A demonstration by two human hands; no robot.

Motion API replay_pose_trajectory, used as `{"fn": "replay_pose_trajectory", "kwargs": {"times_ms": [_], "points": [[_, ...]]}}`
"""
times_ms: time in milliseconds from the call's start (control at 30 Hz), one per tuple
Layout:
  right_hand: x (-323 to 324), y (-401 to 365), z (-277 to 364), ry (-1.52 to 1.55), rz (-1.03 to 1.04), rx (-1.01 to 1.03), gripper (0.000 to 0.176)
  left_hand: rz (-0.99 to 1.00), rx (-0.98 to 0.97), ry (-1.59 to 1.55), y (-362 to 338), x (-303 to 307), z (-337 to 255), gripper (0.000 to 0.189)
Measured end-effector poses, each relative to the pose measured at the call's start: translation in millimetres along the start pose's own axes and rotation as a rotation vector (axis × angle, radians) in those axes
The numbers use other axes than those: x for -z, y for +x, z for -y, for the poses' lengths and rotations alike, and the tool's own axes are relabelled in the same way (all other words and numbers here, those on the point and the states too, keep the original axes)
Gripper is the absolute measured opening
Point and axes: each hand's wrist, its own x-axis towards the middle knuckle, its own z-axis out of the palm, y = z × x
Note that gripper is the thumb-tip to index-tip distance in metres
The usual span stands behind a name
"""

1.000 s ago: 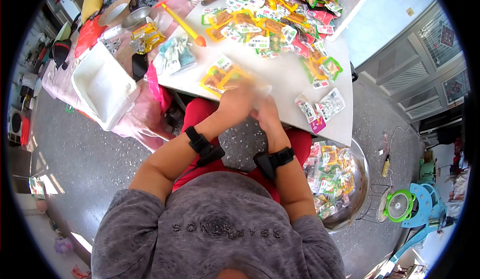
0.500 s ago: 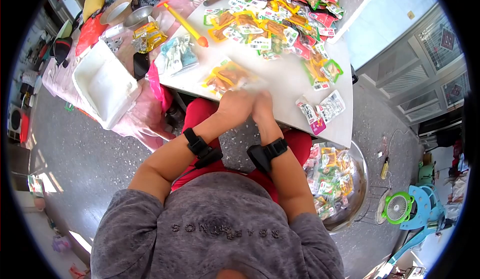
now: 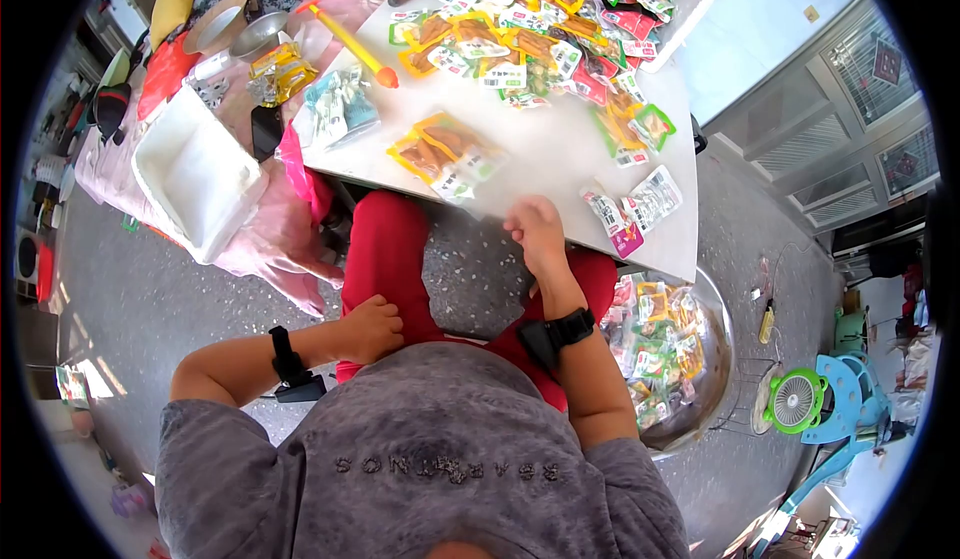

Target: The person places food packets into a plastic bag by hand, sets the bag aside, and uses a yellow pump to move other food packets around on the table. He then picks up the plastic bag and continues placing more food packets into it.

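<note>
Now the 2 hands are well apart, where half a second ago they were pressed together at the near edge of the white tabletop [image 3: 560, 154]. The left hand [image 3: 372, 327] has dropped back from the table and lies on the red-trousered thigh [image 3: 385, 249], its fingers curled into a loose fist with nothing visible in it. The right hand [image 3: 535, 227] stays at the table's near edge, fingers bent downward. Whether it pinches anything there, I cannot tell.

The clear plastic bag of orange and yellow snack packets [image 3: 440, 151], which both hands were working on, now lies flat on the tabletop, just beyond the right hand and touched by neither. So that bundle appears released, lying free of the hands.

Farther back on the table spreads a big heap of red, yellow and green snack packets [image 3: 540, 29]. A small cluster of white and pink sachets [image 3: 632, 207] lies near the right hand, towards the table's corner. On the floor to the right stands a round metal basin [image 3: 722, 359], filled with more packets. To the left sits a white foam box [image 3: 195, 174] on pink cloth.
</note>
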Motion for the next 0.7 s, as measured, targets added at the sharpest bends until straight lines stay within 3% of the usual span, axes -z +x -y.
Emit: {"fn": "replay_pose_trajectory", "kwargs": {"times_ms": [100, 200, 300, 400, 467, 700], "points": [[-4, -1, 10, -0.155, 0.005, 0.064, 0.017, 0.103, 0.005, -0.024, -14, 6, -9, 0.011], [8, 30, -15, -0.75, -0.017, 0.631, 0.023, 0.051, -0.025, -0.034, -14, 7, -11, 0.011], [6, 43, -12, -1.058, 0.031, 0.833, 0.032, -0.055, -0.067, -0.011, -7, -13, -5, 0.012], [-9, 38, -5, -1.293, -0.039, 0.687, 0.041, -0.131, -0.082, 0.01, 13, -31, 1, 0.014], [-13, 36, -3, -1.351, -0.008, 0.713, 0.047, -0.192, -0.072, 0.031, 28, -37, 4, 0.014], [-16, 11, 10, -1.49, 0.163, 0.752, 0.07, 0.268, 0.178, 0.026, 22, -15, -6, 0.014]]}}
